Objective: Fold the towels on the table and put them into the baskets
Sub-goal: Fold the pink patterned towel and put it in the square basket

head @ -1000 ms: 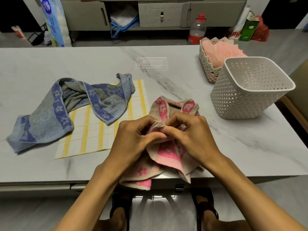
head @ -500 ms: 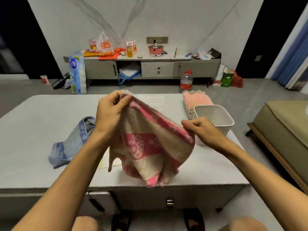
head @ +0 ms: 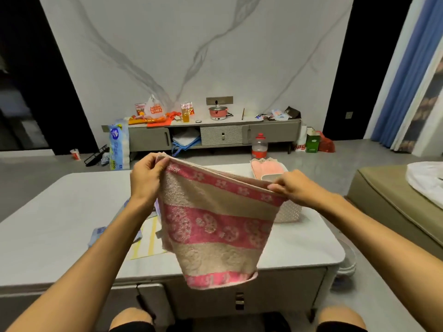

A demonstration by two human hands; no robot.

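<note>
A person holds a pink-and-beige towel (head: 215, 226) up above the table (head: 48, 212), the left hand (head: 146, 178) and right hand (head: 291, 188) each pinching a top corner so it hangs spread out. Behind it, a white basket (head: 288, 213) stands partly hidden, beside a basket of pink cloth (head: 266, 168); a blue towel (head: 98, 232) and a yellow-striped cloth (head: 146, 243) lie on the tabletop.
</note>
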